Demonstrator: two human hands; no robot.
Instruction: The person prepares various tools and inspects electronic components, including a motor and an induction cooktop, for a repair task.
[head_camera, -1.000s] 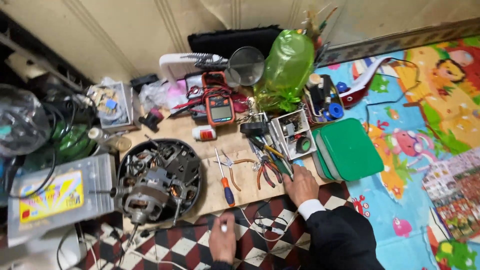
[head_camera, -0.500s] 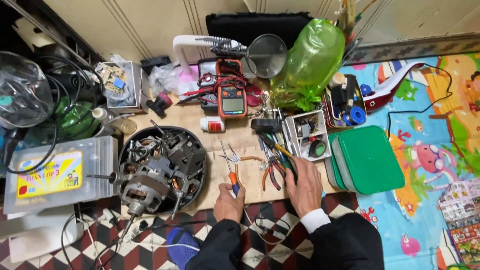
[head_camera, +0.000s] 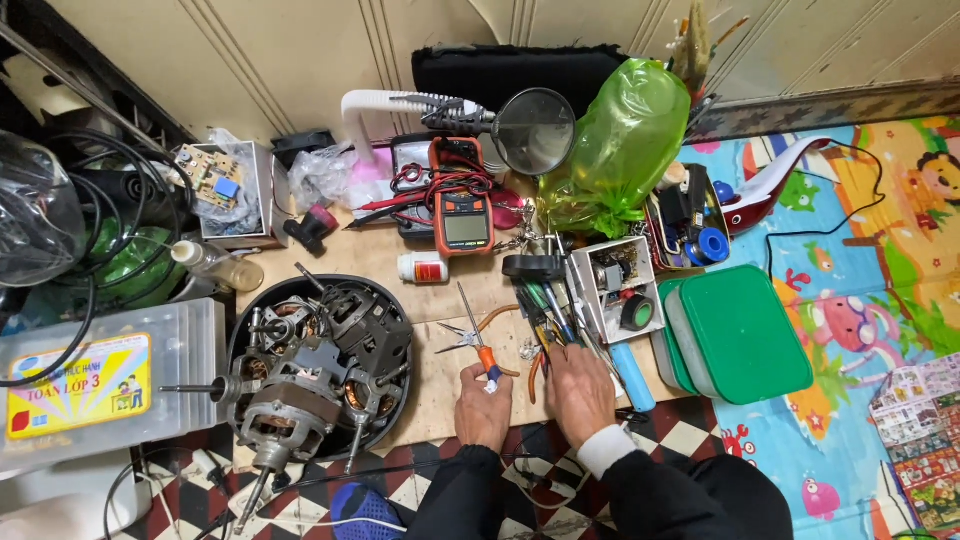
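Both hands sit low in the middle of the frame, at the near edge of a wooden board (head_camera: 440, 385). Left hand (head_camera: 484, 405) is curled around the orange-and-blue handle of a screwdriver (head_camera: 478, 345), whose thin shaft points up and a little left across the board. Right hand (head_camera: 578, 385) lies palm down just beside it, fingers spread over a cluster of tools; whether it grips any of them cannot be told. Orange-handled pliers (head_camera: 475, 330) lie on the board just above the left hand, crossing behind the screwdriver shaft.

Left of the hands, a round black tub (head_camera: 395, 300) holds several electric motors (head_camera: 300, 375) with shafts sticking out. At the far left a clear plastic box (head_camera: 195, 330) carries a yellow label. In the upper left, a small open carton (head_camera: 262, 195) holds a circuit board (head_camera: 210, 175). Just above the right hand, an open white box (head_camera: 610, 290) contains small parts and a roll of black tape (head_camera: 638, 313). Right of that, a tin (head_camera: 680, 225) holds a blue tape roll and other bits, and green-lidded containers (head_camera: 740, 335) are stacked to the right of the hands. An orange multimeter (head_camera: 462, 215) rests at the board's top centre, well above the screwdriver, beside a green plastic bag (head_camera: 625, 145).
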